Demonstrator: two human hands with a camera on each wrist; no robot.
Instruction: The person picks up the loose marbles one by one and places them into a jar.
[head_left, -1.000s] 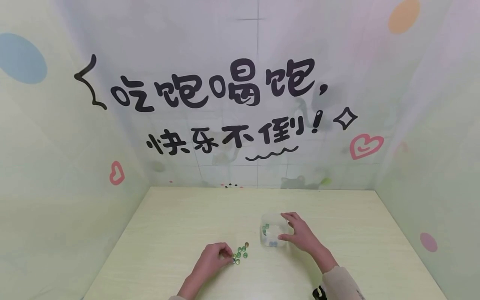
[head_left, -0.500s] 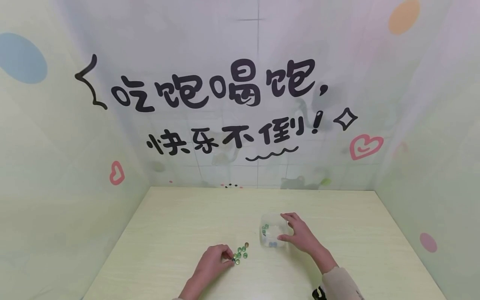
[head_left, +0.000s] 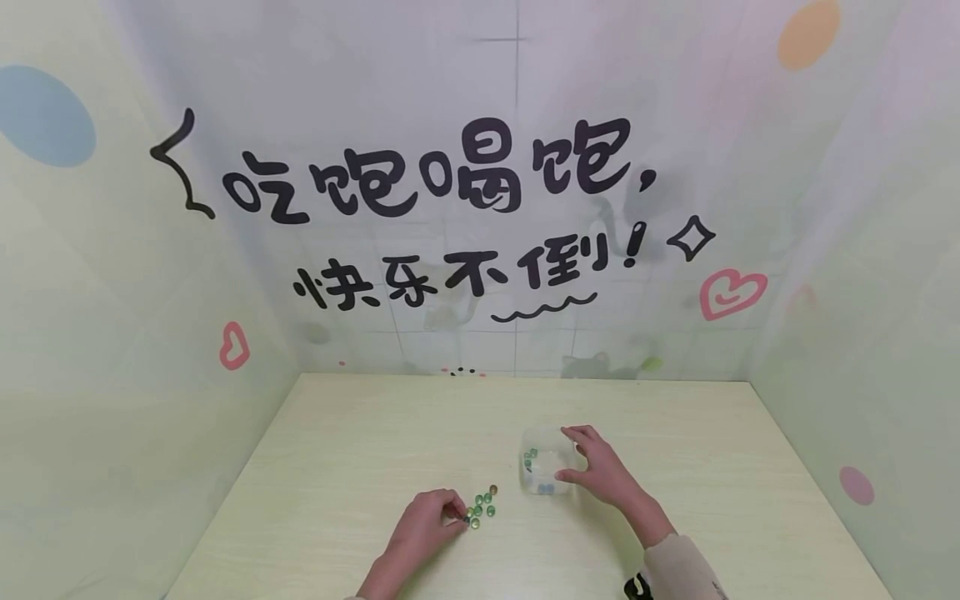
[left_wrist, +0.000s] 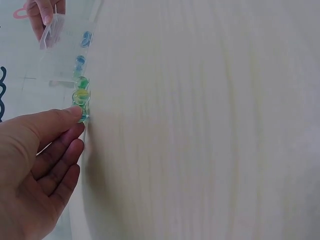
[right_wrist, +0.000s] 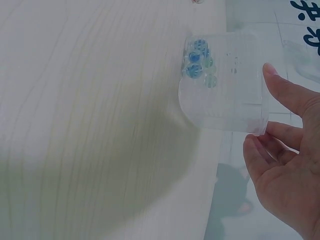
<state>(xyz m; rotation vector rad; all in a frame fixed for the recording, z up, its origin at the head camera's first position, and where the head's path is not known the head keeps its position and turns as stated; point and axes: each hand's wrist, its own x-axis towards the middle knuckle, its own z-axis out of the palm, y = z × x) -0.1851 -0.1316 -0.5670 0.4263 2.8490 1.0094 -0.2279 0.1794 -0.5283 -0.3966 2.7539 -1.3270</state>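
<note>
My left hand (head_left: 426, 527) is at the near left edge of a small cluster of glass marbles (head_left: 478, 510) on the table. Its thumb and forefinger pinch a bluish-green marble (left_wrist: 81, 116), partly hidden by the thumb in the left wrist view. A marble with a yellow swirl (left_wrist: 80, 96) lies just beyond it. To the right stands a clear plastic container (head_left: 542, 483), upright, with several blue and green marbles (right_wrist: 196, 62) at its bottom. My right hand (head_left: 603, 471) holds the container by its rim from the right, thumb on the near side and fingers on the far side.
The pale wood-grain table (head_left: 375, 433) ends at a printed back wall (head_left: 420, 342) with large black lettering. Side walls rise at left and right. A reddish-brown marble (head_left: 493, 490) lies at the far end of the cluster.
My left hand has shifted very slightly right and nearer, its fingertips staying at the edge of the cluster. The right hand and the container have not visibly moved.
</note>
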